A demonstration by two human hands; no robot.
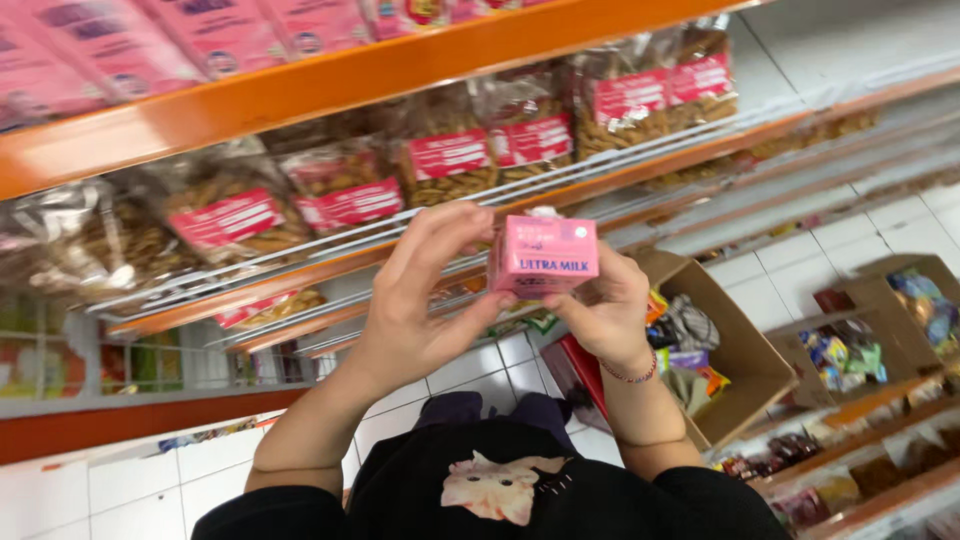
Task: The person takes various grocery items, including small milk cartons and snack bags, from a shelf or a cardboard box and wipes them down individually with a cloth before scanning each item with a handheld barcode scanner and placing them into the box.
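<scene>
A small pink drink carton (543, 256) is held up in front of the shelves between both hands. My left hand (420, 295) grips its left side with thumb and fingers curled round it. My right hand (605, 315), with a beaded bracelet on the wrist, holds its right and lower side. The carton's front panel faces the camera. Clear bags of brown snacks with red labels (450, 160) hang on the shelf just behind the carton.
An orange shelf edge (300, 85) with pink packs (110, 45) above runs across the top. An open cardboard box of mixed goods (715, 350) stands on the white tile floor at right, with another box (900, 310) and low shelves beyond it.
</scene>
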